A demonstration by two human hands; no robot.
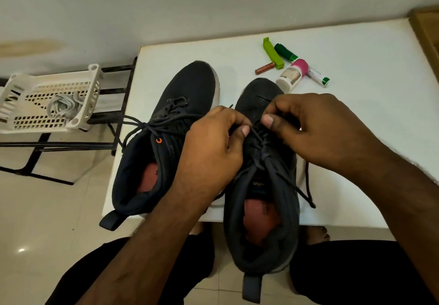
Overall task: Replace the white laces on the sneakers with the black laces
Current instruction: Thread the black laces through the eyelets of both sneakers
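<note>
Left hand (213,143) and right hand (306,126) each pinch the black lace (261,143) over the right shoe (263,185), likely tensioning the crossings; white laces (64,107) sit discarded in the basket (14,109)

A white counter (356,119) carries two dark sneakers side by side, toes pointing away: the left sneaker (175,124) and the right sneaker (261,209), whose heel overhangs the near edge. Beyond them lie a light green clip (272,54), a dark green marker (285,51), a small brown tube (264,68) and a pink-capped white bottle (293,74).
</note>
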